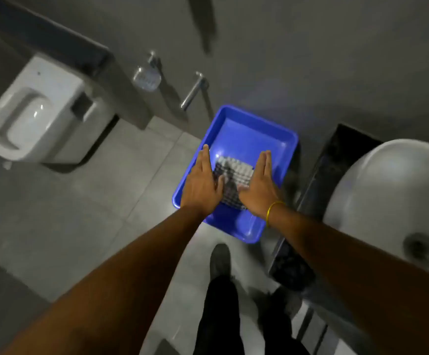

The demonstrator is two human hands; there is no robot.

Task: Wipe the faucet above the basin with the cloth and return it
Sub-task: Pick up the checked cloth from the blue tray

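A checked grey-and-white cloth [231, 175] lies folded in a blue plastic tub [254, 131] on the floor. My left hand [203, 183] is flat with fingers straight, at the cloth's left edge. My right hand [259, 185], a yellow band on its wrist, is flat at the cloth's right edge. Neither hand grips the cloth. A white basin [392, 190] with a dark drain sits at the right. A chrome faucet [194, 90] juts from the grey wall above the tub.
A white wall-hung toilet [36, 111] is at the left. A soap dish [146, 78] hangs on the wall beside the faucet. A black counter edge [318, 190] runs between tub and basin. My legs and shoes stand on grey floor tiles below.
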